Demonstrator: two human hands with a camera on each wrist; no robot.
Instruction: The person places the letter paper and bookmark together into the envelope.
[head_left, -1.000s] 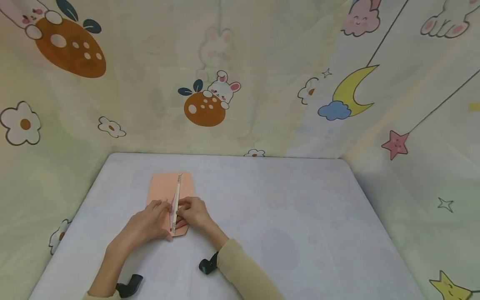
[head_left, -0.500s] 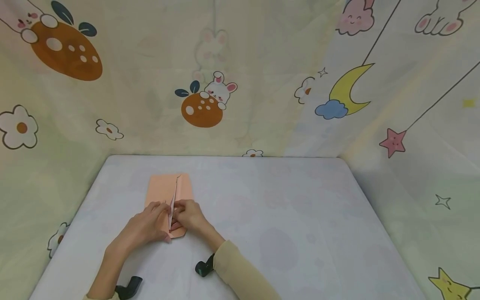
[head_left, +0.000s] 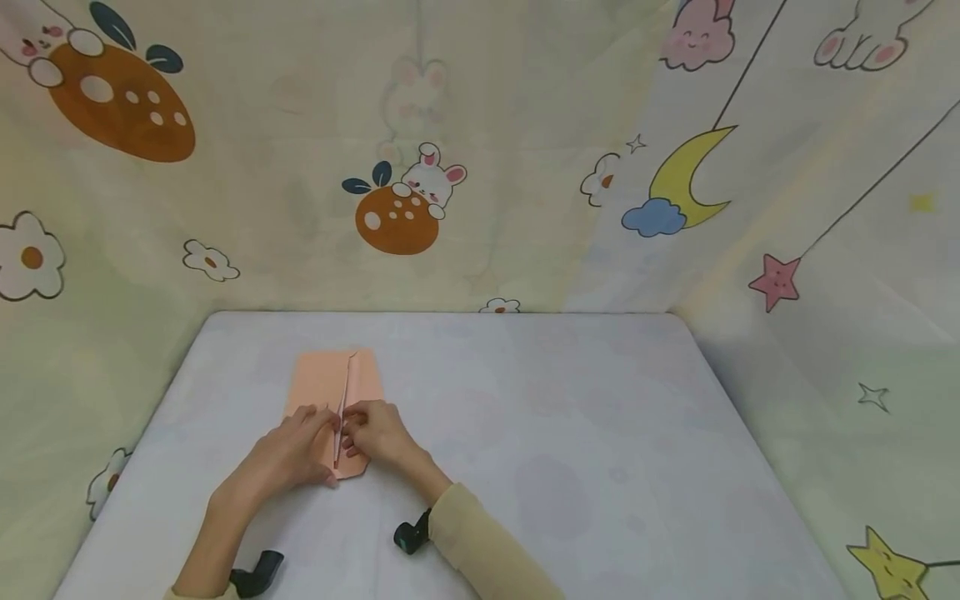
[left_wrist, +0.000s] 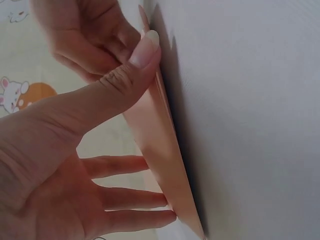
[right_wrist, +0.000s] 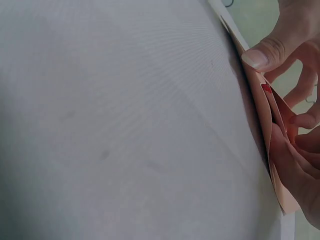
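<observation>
Pressing a folded peach paper sheet [head_left: 333, 392] flat, left hand [head_left: 288, 454] spread, right hand [head_left: 378, 433] pinching the centre flap; firm, even creasing along that seam looks best.

A: How's the light in the head view?

B: Soft and even, fairly bright, no glare. The desk [head_left: 525, 433] shows only faint shadows, a thin one under the near hands. The straight far edge bows slightly, so there is wide-angle bending toward the frame edges.

A: And the wrist views?

B: Dimmer and grainier. The left hand [left_wrist: 60, 165] is very close and soft. The paper [right_wrist: 272, 145] casts a dark band of shadow on the desk; fine moiré lines ripple over the grey surface.
</observation>
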